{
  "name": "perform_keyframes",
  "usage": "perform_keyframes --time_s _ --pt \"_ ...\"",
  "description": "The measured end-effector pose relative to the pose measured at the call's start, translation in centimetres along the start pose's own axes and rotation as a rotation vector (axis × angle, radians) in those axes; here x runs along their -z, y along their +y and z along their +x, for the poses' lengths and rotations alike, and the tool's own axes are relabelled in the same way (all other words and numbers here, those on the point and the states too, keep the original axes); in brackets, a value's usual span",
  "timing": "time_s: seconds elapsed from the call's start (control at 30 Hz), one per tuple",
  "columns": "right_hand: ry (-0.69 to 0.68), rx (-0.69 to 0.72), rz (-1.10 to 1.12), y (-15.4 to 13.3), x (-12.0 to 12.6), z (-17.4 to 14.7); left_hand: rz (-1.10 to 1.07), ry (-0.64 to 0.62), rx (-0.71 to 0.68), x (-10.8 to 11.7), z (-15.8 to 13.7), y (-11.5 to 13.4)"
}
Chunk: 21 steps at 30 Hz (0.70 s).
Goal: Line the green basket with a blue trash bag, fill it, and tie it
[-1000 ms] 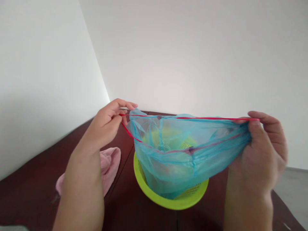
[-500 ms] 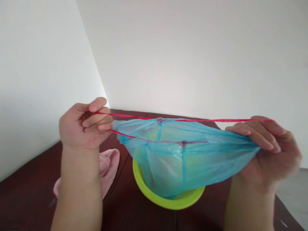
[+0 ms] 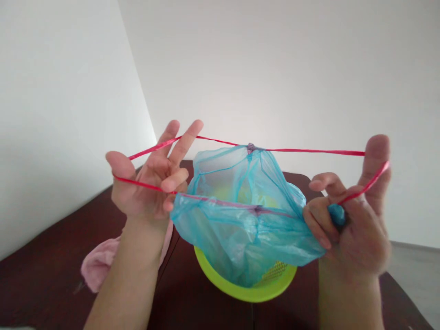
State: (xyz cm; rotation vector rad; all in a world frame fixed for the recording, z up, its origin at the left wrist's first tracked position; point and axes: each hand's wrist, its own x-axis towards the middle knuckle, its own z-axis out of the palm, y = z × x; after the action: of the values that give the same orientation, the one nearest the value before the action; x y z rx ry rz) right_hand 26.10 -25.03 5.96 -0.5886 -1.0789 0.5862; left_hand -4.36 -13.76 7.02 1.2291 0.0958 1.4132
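A translucent blue drawstring garbage bag (image 3: pixel 237 256) hangs into a yellow-green basket (image 3: pixel 245 293), its mouth spread open. Its red drawstring (image 3: pixel 309 151) is stretched between both hands. My left hand (image 3: pixel 151 183) has the string looped round the thumb and over the fingers; the thumb and two fingers are spread, while the others curl near the bag's left edge. On the right, my right hand (image 3: pixel 357 220) has its lower fingers curled round the bunched bag edge, with a blue tuft showing in the palm. The string passes round its raised thumb.
A pink cloth (image 3: pixel 101 263) lies left of the basket, partly behind my left forearm. The dark reddish-brown table (image 3: pixel 182 293) has a seam along it. White walls (image 3: pixel 275 68) meet in a corner behind, and pale floor (image 3: pixel 412 261) shows at right.
The drawstring has been pulled out into wide loops on both hands. My left fingers and right thumb have spread, and the bag mouth has opened wider. The left hand has shifted right.
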Motion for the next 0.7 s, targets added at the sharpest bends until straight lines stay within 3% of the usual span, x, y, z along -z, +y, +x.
perform_keyframes --time_s 0.1,0.23,0.37,0.57,0.7 --pt "0.019 -0.007 -0.027 -0.1 -0.6 -0.7 0.038 0.059 -0.014 -1.2 -0.6 0.1" --pt "0.112 -0.06 -0.007 0.6 -0.5 -0.5 0.003 0.174 -0.151 -1.9 -0.5 -0.5" --pt "0.147 -0.125 0.032 2.2 -0.5 -0.4 -0.058 0.173 -0.237 -3.3 -0.5 -1.6" --pt "0.056 -0.106 -0.046 2.5 -1.1 -0.4 -0.16 0.144 -0.043 -4.5 -0.7 -1.8" --pt "0.184 -0.113 0.053 1.6 -1.3 0.0 -0.169 0.144 0.003 -3.4 -0.4 -1.8"
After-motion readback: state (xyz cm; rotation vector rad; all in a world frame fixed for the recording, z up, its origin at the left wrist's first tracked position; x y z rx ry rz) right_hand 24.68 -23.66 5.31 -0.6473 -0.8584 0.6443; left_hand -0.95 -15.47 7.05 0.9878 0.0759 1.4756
